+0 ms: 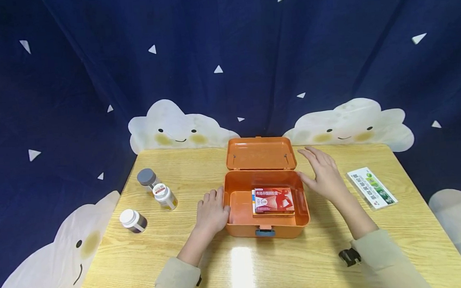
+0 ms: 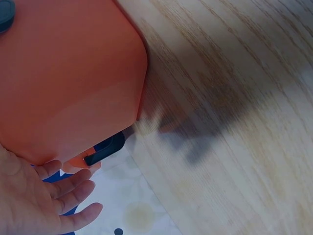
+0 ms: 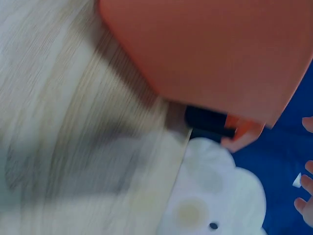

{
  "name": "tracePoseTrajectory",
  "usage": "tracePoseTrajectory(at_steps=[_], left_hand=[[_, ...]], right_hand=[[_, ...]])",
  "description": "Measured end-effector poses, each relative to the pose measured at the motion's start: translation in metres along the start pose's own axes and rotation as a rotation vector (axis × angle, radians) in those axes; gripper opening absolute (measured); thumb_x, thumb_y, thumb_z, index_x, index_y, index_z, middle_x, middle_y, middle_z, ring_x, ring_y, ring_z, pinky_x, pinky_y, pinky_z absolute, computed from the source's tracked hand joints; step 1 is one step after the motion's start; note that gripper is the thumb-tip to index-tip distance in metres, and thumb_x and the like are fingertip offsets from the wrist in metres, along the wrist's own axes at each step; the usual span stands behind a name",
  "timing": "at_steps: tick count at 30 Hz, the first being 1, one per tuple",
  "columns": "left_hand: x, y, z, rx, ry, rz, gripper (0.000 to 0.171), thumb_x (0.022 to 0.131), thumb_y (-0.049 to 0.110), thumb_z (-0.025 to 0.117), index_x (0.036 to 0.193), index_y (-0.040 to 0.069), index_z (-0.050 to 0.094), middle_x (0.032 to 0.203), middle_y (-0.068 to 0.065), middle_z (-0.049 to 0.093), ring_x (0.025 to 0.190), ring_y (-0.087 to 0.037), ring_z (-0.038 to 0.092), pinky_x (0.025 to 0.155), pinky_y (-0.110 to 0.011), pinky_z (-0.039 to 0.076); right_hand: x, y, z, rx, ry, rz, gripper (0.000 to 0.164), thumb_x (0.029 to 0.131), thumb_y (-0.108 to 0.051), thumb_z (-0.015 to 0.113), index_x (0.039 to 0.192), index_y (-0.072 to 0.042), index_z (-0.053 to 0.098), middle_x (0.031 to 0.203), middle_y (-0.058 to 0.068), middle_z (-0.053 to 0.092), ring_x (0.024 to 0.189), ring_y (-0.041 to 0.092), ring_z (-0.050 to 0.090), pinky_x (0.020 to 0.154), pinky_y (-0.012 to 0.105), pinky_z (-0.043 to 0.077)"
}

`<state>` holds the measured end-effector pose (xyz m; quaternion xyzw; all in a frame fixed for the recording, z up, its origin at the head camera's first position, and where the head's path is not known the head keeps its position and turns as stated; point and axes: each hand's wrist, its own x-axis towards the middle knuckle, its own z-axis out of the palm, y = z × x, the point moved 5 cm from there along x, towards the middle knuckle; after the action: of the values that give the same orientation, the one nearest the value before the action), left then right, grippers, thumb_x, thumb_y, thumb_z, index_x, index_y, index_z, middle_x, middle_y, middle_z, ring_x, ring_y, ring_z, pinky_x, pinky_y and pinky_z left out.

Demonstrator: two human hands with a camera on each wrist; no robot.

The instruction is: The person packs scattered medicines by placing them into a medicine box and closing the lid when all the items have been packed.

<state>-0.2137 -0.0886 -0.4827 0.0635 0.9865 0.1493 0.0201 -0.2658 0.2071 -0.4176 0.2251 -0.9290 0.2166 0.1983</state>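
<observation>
An orange plastic box (image 1: 236, 231) stands on the table, its lid (image 1: 260, 154) swung back. Inside lies a red and white medicine carton (image 1: 273, 200) on top of another carton, mostly hidden. My left hand (image 1: 212, 212) rests against the box's left side, thumb at the rim; in the left wrist view its fingers (image 2: 73, 193) are extended beside the orange wall. To the right of the box my right hand (image 1: 323, 173) is raised with spread fingers, near the rear right corner, holding nothing. Only its fingertips (image 3: 306, 183) show in the right wrist view.
Several pill bottles stand at the left: one with a grey cap (image 1: 147, 177), one with a white cap and yellow label (image 1: 165, 196), and a dark one with a white cap (image 1: 133, 221). A white and green carton (image 1: 372, 188) lies at the right. A blue curtain (image 1: 225, 52) hangs behind.
</observation>
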Motion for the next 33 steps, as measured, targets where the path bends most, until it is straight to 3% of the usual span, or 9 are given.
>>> tracePoseTrajectory(at_steps=[10, 21, 33], left_hand=[[0.001, 0.000, -0.001, 0.001, 0.004, 0.002, 0.051, 0.087, 0.027, 0.043, 0.134, 0.008, 0.035, 0.117, -0.013, 0.046, 0.104, -0.030, 0.043, 0.080, -0.045, 0.038], [0.000, 0.000, 0.000, -0.006, 0.005, -0.008, 0.051, 0.087, 0.026, 0.044, 0.133, 0.008, 0.035, 0.117, -0.013, 0.046, 0.104, -0.030, 0.043, 0.080, -0.046, 0.038], [0.000, 0.000, 0.000, -0.007, 0.012, -0.005, 0.051, 0.087, 0.027, 0.043, 0.133, 0.008, 0.035, 0.116, -0.013, 0.046, 0.104, -0.030, 0.043, 0.080, -0.045, 0.038]], right_hand=[[-0.021, 0.056, -0.013, -0.034, 0.054, 0.223, 0.068, 0.077, -0.016, 0.068, 0.136, -0.009, 0.036, 0.135, 0.025, 0.033, 0.122, 0.046, 0.030, 0.101, 0.059, 0.016], [-0.050, 0.110, -0.017, -0.076, -0.037, 0.501, 0.076, 0.081, -0.020, 0.063, 0.143, -0.006, 0.021, 0.142, 0.031, 0.017, 0.130, 0.049, 0.014, 0.101, 0.064, 0.005], [-0.085, 0.150, -0.015, -0.114, -0.113, 0.697, 0.086, 0.080, -0.029, 0.065, 0.144, -0.001, 0.015, 0.139, 0.035, 0.015, 0.128, 0.052, 0.014, 0.095, 0.068, 0.011]])
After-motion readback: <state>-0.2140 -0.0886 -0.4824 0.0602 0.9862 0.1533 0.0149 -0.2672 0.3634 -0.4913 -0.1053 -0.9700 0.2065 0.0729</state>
